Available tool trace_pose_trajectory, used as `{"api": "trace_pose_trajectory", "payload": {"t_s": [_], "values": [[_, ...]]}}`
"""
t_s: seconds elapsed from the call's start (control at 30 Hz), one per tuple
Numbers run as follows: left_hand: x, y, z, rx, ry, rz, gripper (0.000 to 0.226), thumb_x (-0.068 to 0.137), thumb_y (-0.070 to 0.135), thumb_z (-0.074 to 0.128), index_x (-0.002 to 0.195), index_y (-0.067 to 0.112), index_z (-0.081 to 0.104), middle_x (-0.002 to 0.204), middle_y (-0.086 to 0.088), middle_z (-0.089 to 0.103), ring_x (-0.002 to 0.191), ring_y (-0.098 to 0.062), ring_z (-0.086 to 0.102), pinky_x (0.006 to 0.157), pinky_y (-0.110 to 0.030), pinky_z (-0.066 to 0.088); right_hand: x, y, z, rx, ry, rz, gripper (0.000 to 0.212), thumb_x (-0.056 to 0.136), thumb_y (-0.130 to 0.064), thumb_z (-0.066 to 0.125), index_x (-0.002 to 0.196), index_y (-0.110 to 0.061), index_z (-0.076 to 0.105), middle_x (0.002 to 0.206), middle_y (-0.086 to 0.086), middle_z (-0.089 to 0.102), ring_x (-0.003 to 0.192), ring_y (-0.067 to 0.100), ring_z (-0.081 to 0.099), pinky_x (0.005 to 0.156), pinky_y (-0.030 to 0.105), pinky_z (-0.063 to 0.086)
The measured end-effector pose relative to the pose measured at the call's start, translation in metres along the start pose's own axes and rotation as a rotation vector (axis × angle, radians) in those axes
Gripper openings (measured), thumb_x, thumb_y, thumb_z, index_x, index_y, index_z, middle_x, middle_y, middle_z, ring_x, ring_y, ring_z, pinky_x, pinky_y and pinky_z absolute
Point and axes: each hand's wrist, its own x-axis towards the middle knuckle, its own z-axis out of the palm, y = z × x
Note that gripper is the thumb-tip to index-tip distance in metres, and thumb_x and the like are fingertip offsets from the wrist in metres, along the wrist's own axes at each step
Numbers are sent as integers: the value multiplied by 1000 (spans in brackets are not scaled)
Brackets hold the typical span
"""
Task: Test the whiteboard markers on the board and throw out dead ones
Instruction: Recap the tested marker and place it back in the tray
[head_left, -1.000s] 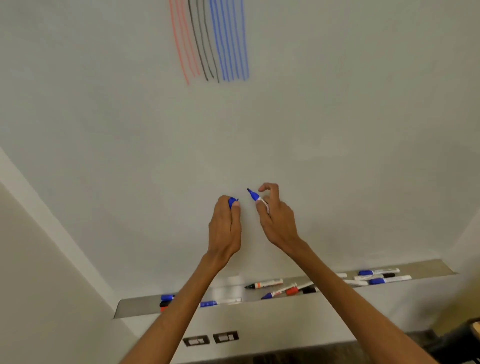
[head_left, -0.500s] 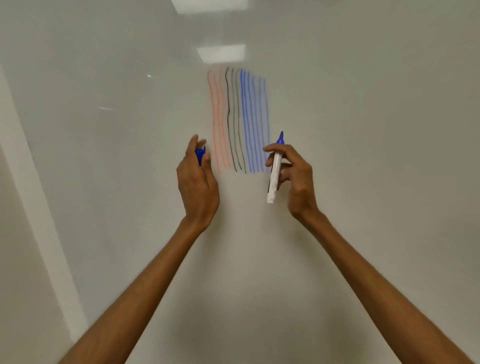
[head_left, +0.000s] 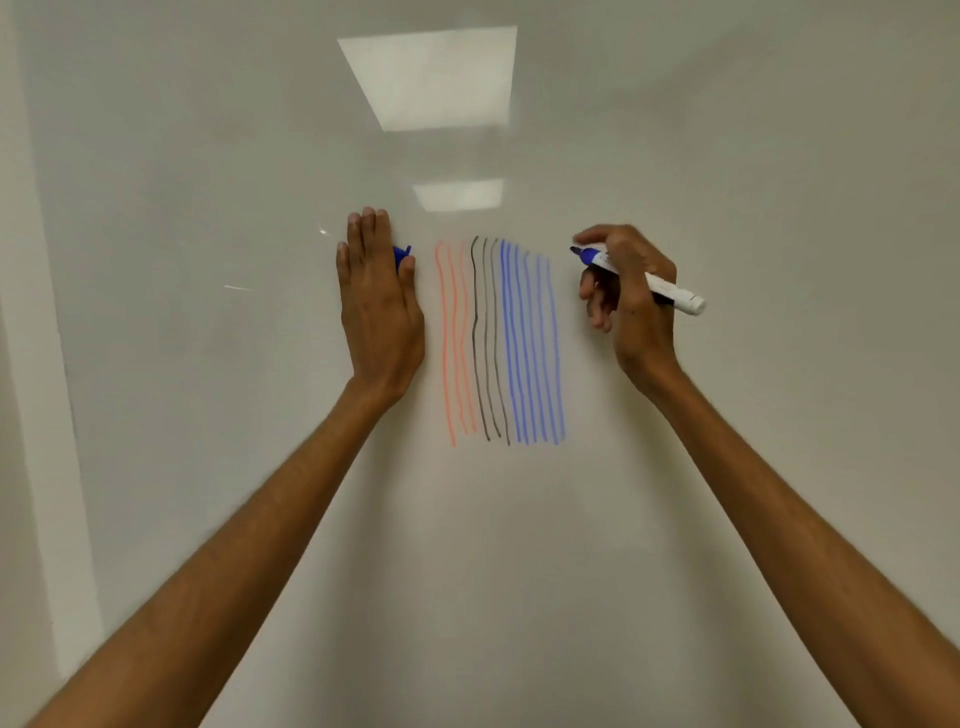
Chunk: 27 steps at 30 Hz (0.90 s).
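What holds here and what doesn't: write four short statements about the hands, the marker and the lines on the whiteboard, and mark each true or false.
1. The right hand grips an uncapped blue marker with a white plastic barrel. True.
2. Its tip points right, away from the drawn lines. False: it points left, towards the blue lines.
3. The left hand pinches a small blue plastic cap with its thumb. True.
4. The black lines are rightmost on the glossy white whiteboard. False: they run between the orange-red lines and the blue ones.
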Motion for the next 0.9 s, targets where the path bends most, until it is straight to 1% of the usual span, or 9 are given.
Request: {"api": "trace_pose_trajectory", "payload": {"t_s": [0.07,0.1,0.2,0.3,0.43,0.63,0.67,0.77,0.9], "values": [[-4,-3,4,46,15,27,52,109,21,29,155,0,20,163,-15,20,153,-24,13,126,-35,6,8,5,0,-22,-28,-26,13,93,-12,50,105,-9,53,68,12,56,47,19,46,43,22,37],[-5,-5,5,62,17,37,52,108,21,29,155,1,20,164,-14,19,153,-23,12,126,-36,6,10,9,0,-41,-34,-44,12,90,-10,54,101,-11,51,71,12,57,50,19,49,45,23,40],[-6,-7,6,84,25,54,54,108,23,27,156,2,18,165,-13,16,153,-21,10,126,-36,5,10,24,0,-118,-20,-125,12,83,-12,66,86,-14,54,79,9,61,61,22,57,53,31,48],[-8,-7,7,91,31,59,54,107,23,27,156,3,17,165,-12,15,154,-21,9,126,-37,6,9,33,1,-125,31,-164,19,84,-14,73,82,-9,55,77,11,61,61,26,60,55,32,52],[-8,-7,7,89,34,48,54,107,24,27,156,4,18,165,-11,16,154,-20,9,126,-36,5,8,37,2,-127,54,-189,20,84,-10,72,77,-7,53,73,14,60,56,27,59,51,28,50],[-10,-7,7,81,35,40,54,107,24,27,157,5,19,165,-10,17,154,-18,9,126,-36,5,12,40,3,-163,38,-241,26,83,-12,70,71,-3,50,68,20,55,56,40,55,58,27,48],[-10,-7,7,79,37,40,54,107,23,28,156,5,19,165,-10,17,154,-18,9,126,-37,6,12,40,3,-168,35,-244,26,83,-11,70,70,-2,49,67,20,53,55,41,54,56,29,48],[-11,-7,7,70,36,38,53,107,21,28,156,5,19,165,-9,17,154,-18,9,126,-38,7,10,40,2,-188,26,-236,27,82,-9,70,68,-1,48,65,21,51,54,42,53,49,42,47],[-19,-7,5,68,32,28,54,107,22,27,156,4,19,165,-10,17,154,-18,9,126,-37,6,4,41,-2,-216,0,-246,27,81,-10,70,68,-1,48,64,20,52,54,40,54,46,45,46]]}}
